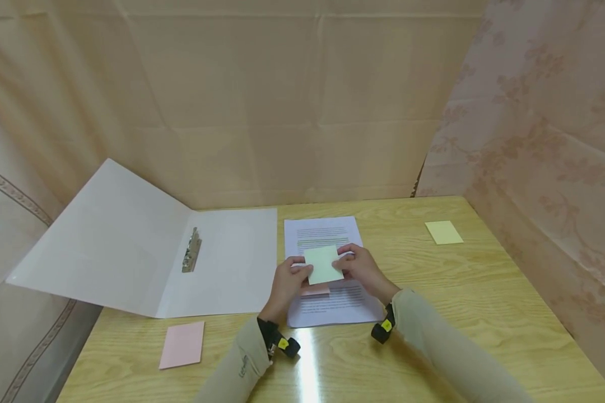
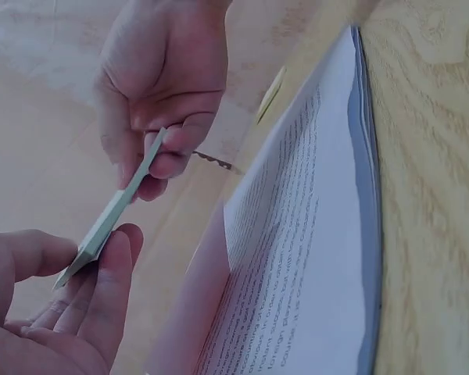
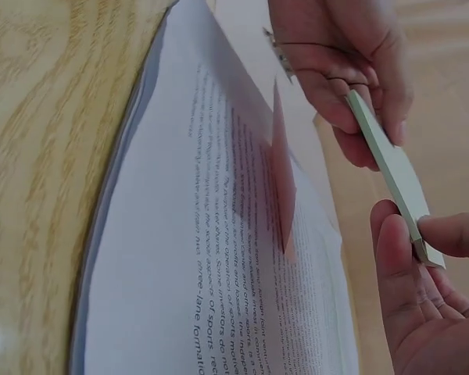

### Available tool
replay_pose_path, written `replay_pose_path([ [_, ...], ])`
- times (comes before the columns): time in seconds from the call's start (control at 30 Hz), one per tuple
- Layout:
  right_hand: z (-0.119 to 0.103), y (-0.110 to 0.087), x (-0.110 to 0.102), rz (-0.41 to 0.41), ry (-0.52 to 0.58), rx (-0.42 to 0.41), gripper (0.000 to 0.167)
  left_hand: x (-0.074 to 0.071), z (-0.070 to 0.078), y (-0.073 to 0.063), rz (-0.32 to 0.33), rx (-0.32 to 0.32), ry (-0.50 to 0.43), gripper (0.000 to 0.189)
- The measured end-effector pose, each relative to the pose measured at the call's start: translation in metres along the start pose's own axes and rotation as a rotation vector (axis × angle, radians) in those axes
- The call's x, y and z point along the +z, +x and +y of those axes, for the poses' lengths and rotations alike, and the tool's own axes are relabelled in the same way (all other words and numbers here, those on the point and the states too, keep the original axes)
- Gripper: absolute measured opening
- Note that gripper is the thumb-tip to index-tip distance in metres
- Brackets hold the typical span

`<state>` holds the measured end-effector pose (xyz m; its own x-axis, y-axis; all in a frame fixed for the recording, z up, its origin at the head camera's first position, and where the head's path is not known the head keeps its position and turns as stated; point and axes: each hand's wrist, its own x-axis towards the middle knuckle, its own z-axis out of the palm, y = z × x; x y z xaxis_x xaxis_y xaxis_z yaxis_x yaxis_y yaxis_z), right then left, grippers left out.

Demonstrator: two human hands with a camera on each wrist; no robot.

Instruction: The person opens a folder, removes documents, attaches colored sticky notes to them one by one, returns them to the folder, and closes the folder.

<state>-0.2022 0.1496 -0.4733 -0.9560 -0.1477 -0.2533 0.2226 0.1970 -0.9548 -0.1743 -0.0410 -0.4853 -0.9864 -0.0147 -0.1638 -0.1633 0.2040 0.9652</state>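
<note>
A pale green sticky note pad is held up over a stack of printed pages. My left hand pinches its left edge between thumb and fingers. At the opposite edge, my right hand grips the pad the same way. Seen from the left wrist, the pad is thin and edge-on, tilted above the paper. A pink sticky note stands up from the top page, partly hidden by the green pad in the head view. Green highlighted lines show on that page above the pad.
To the left lies an open white folder with a metal clip, its cover raised at a slant. A pink sticky note pad sits at the front left, a yellow pad at the back right. Curtains enclose the table.
</note>
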Motion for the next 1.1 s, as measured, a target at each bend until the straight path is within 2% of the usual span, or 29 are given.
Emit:
replay_pose_path([
  [0.23,0.001,0.0,0.003,0.021,-0.044,-0.036,0.037,0.003,0.002,0.001,0.013,-0.033,0.017,0.033],
  [0.33,-0.001,-0.002,0.004,0.018,-0.089,-0.093,0.045,0.003,0.003,0.001,0.022,-0.038,-0.004,0.034],
  [0.5,-0.002,-0.006,0.005,0.027,-0.335,-0.292,0.048,0.004,0.006,0.0,0.002,-0.047,-0.083,0.034],
  [0.6,-0.002,-0.009,0.006,0.004,-0.486,-0.415,0.044,0.004,0.007,-0.001,-0.023,-0.04,-0.078,0.036],
  [0.7,-0.003,-0.012,0.007,-0.041,-0.592,-0.49,0.046,0.004,0.007,-0.002,-0.05,-0.038,-0.079,0.037],
  [0.8,-0.004,-0.015,0.009,-0.07,-0.679,-0.54,0.056,0.004,0.007,-0.002,-0.083,-0.042,-0.118,0.038],
  [0.93,-0.002,-0.014,0.01,-0.112,-0.738,-0.575,0.067,0.004,0.006,-0.003,-0.125,-0.049,-0.181,0.04],
  [1.1,0.0,-0.014,0.011,-0.139,-0.764,-0.585,0.066,0.004,0.005,-0.003,-0.148,-0.062,-0.231,0.042],
])
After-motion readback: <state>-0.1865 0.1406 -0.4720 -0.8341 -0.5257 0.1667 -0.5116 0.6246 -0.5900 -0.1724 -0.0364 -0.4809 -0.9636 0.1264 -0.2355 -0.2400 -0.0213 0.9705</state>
